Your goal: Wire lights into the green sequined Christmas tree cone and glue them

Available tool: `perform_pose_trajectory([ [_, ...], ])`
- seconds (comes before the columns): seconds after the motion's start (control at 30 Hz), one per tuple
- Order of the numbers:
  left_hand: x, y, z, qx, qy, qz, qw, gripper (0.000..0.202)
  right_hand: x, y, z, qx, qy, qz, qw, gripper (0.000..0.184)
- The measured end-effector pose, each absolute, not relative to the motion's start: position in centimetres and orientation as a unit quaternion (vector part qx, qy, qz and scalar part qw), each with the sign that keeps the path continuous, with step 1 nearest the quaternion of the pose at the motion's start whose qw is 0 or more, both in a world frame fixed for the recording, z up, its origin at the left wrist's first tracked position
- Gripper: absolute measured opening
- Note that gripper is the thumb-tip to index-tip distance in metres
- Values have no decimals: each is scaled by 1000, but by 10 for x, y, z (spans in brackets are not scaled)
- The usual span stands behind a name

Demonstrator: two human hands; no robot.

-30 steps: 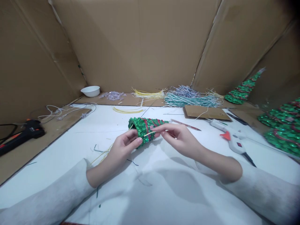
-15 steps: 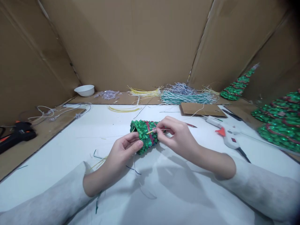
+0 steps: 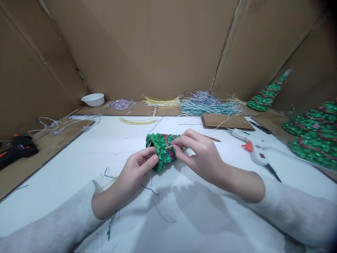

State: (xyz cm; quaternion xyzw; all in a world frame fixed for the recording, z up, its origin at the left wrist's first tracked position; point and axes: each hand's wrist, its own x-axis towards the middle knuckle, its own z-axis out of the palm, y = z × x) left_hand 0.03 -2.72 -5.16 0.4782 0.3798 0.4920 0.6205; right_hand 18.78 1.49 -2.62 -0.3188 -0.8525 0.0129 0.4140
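Note:
A small green beaded Christmas tree (image 3: 163, 162) lies on its side over the white table, its hollow base facing left and red trim around its middle. My left hand (image 3: 140, 167) grips the base rim, thumb outside and fingers partly hidden at the opening. My right hand (image 3: 193, 149) pinches a short yellow wire (image 3: 169, 147) between thumb and forefinger, against the tree's side near the red trim. The tree's tip is hidden behind my right hand.
Bundles of yellow wire (image 3: 162, 102) and green wire (image 3: 212, 108) lie at the back. A white bowl (image 3: 93, 99) and clear beads (image 3: 120, 104) stand left of them. A white glue gun (image 3: 259, 153), a cardboard piece (image 3: 228, 122) and finished trees (image 3: 316, 130) are at right; a black glue gun (image 3: 19, 149) is at left.
My right hand's fingertips have shifted slightly left along the yellow wire, so less of it shows. My left hand keeps its grip on the tree. The view has shifted slightly.

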Motion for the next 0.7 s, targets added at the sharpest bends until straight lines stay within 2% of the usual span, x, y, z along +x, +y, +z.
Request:
perform_pose_trajectory([
  [0.47, 5, -26, -53, 481, 371, 485, 629, 32, 186, 9, -25, -334, -862, 20, 381, 13],
  [0.7, 5, -25, -54, 487, 366, 477, 634, 28, 186, 10, -25, -336, -849, 96, 396, 8],
])
